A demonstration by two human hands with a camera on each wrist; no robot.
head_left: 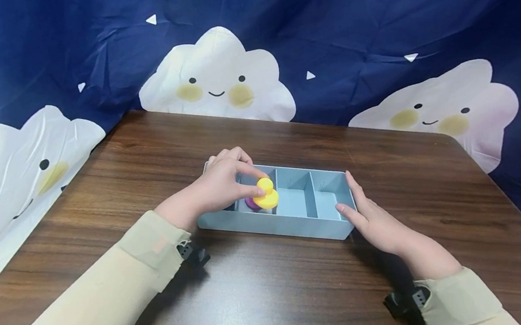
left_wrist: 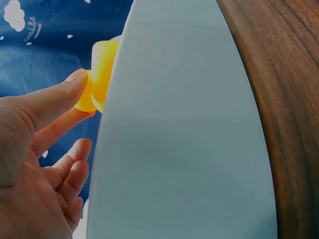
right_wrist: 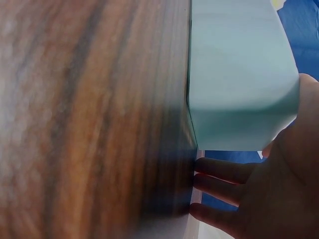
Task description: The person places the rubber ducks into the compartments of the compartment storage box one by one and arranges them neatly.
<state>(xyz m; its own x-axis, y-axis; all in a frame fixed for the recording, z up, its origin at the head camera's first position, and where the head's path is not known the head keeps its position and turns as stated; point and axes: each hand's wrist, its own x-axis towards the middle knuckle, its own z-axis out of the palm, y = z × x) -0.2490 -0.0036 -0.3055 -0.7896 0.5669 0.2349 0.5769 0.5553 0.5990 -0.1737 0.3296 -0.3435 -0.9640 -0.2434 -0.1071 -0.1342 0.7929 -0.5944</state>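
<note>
A light blue divided box [head_left: 269, 225] lies across the middle of the table. My left hand [head_left: 225, 181] reaches over its left part and pinches a small yellow knobbed piece [head_left: 267, 199], a round top on a wider base, between thumb and index finger. In the left wrist view the yellow piece [left_wrist: 103, 69] shows at the box's rim, the other fingers loosely bent. A purple thing [head_left: 251, 203] sits beside it in a compartment, partly hidden. At the right end my right hand [head_left: 377, 224] grips the end wall, thumb over the rim; its lower fingers [right_wrist: 224, 191] spread beyond the end.
Dark wood-grain table [head_left: 238, 297] surrounds the box. Behind it hangs a blue curtain [head_left: 302, 25] with white smiling clouds. The two right-hand compartments show a bare floor [head_left: 292, 202]; my left hand covers much of the left end.
</note>
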